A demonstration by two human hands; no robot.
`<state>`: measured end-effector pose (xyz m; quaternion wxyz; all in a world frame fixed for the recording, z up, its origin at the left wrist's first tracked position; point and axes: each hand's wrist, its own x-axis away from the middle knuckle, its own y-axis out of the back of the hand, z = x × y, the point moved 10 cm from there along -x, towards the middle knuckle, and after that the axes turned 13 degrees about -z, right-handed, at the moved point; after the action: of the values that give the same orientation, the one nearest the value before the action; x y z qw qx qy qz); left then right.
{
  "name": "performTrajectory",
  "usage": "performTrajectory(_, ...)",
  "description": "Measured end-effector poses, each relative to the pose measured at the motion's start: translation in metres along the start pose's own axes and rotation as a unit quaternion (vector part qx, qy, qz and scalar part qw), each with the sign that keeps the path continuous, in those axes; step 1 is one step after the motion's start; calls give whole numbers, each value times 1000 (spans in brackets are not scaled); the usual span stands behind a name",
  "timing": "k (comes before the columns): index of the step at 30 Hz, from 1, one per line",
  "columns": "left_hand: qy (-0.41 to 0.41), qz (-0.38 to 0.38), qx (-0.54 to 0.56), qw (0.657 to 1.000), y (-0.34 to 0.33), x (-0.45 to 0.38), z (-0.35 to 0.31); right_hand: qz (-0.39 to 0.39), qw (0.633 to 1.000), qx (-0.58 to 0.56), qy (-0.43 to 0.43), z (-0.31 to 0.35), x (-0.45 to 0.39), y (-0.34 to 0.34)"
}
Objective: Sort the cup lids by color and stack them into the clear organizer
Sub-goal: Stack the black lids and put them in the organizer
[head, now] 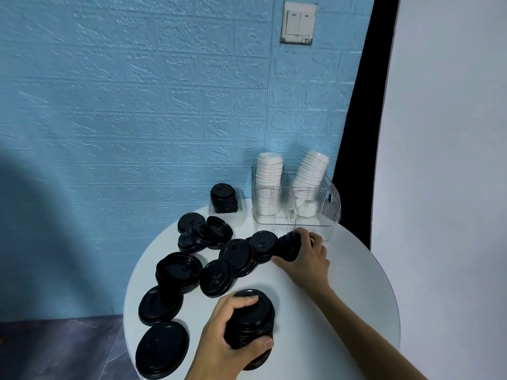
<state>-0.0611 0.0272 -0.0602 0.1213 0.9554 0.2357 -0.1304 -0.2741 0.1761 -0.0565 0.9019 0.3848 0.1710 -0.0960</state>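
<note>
Many black cup lids [216, 277] lie scattered over the round white table [356, 283]. My left hand [227, 344] grips a tall stack of black lids [251, 316] near the table's front. My right hand [307, 256] holds a shorter stack of black lids [288, 245], tipped on its side, just in front of the clear organizer [323, 215]. Two stacks of white lids [269, 176] stand in the organizer's compartments, the right one leaning. A small clear tray [238, 218] to the organizer's left holds a stack of black lids [223, 197].
A blue brick-pattern wall with a light switch [299, 23] rises behind the table. A black strip and a white panel stand at the right. The table's right half [370, 325] is bare white surface. Dark floor shows at the lower left.
</note>
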Motion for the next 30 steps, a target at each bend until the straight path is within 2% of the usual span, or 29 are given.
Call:
performTrajectory(8, 0, 3, 9, 1000, -1, -1, 2, -28, 994, 41, 96, 11, -4, 1)
performTrajectory(11, -3, 3, 11, 1000, -1, -1, 1, -15, 989, 59, 135, 11, -2, -3)
performTrajectory(21, -5, -6, 6, 1000, 0, -3, 3, 18, 993, -44, 112, 1, -8, -8)
performTrajectory(26, 0, -4, 4, 1000, -1, -2, 2, -29, 992, -53, 111, 3, -3, 5)
performTrajectory(30, -8, -2, 1, 1000, 0, -1, -3, -78, 988, -130, 42, -1, 10, 49)
